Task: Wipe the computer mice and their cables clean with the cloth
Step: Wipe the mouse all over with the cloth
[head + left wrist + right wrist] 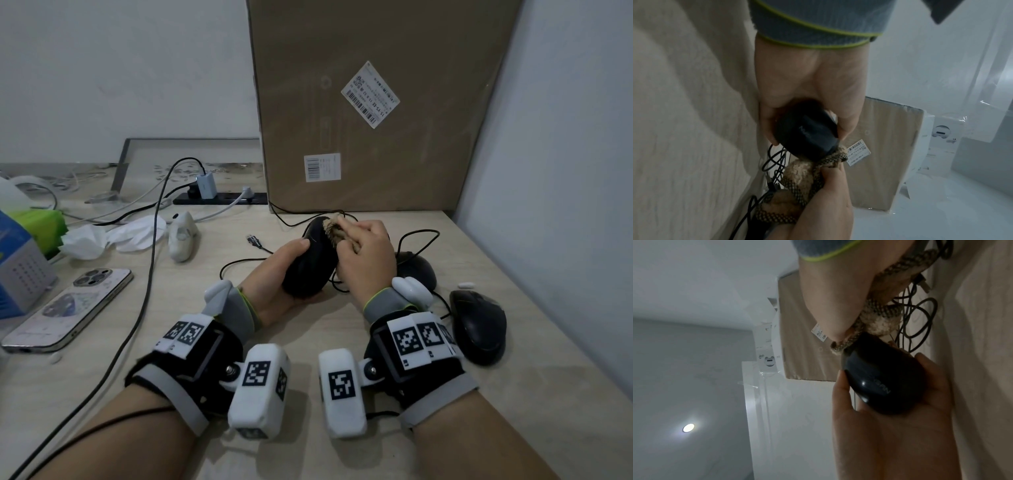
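Both wrists were held low over the table (342, 455).
A black mouse (308, 267) was gripped by the left hand (274, 270) while the cloth (334, 228), clutched in the right hand (368, 255), was pressed against it; the trailing cable (416, 236) could be snagged.

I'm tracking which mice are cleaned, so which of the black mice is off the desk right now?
The black mouse gripped in the left hand, with the right hand pressing the cloth against it. The two other mice lie on the desk untouched.

The glossy black plastic mouse (879, 382) meets a nubby woven cloth (797, 181) above a matt wood-grain desk (342, 342).
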`<state>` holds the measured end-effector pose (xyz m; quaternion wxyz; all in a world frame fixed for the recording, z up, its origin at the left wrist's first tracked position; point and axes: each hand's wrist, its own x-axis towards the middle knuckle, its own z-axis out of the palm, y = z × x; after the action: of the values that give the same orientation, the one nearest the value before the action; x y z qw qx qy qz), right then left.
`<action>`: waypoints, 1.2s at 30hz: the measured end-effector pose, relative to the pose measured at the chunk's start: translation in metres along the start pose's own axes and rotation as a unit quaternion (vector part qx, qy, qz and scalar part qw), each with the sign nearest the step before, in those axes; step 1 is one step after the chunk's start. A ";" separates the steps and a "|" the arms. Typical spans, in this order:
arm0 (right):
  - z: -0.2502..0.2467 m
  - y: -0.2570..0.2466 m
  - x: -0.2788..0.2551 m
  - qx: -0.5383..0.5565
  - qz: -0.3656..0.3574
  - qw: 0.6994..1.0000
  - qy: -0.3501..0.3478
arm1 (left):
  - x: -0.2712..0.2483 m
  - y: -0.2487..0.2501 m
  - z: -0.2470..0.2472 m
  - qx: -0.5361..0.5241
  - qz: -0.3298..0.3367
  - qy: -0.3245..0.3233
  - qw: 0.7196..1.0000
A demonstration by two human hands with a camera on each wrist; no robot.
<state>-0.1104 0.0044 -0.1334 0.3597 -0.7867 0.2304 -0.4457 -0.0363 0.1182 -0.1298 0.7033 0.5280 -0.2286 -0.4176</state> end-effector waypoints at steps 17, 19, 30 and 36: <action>-0.003 0.000 -0.001 -0.041 0.009 0.999 -0.019 | 0.000 -0.001 -0.001 0.002 0.018 0.006 1.000; -0.004 0.001 0.001 -0.045 0.030 0.999 -0.003 | 0.001 0.000 0.000 -0.005 0.015 0.011 1.000; -0.001 0.000 -0.003 -0.033 -0.042 0.998 -0.037 | 0.003 -0.001 -0.004 0.003 0.026 0.018 1.000; -0.005 0.002 0.000 -0.043 0.011 0.999 0.000 | 0.003 0.001 -0.001 -0.002 0.024 0.018 1.000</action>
<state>-0.1145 0.0016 -0.1334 0.3304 -0.7988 0.2579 -0.4316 -0.0338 0.1167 -0.1301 0.7179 0.5285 -0.2284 -0.3915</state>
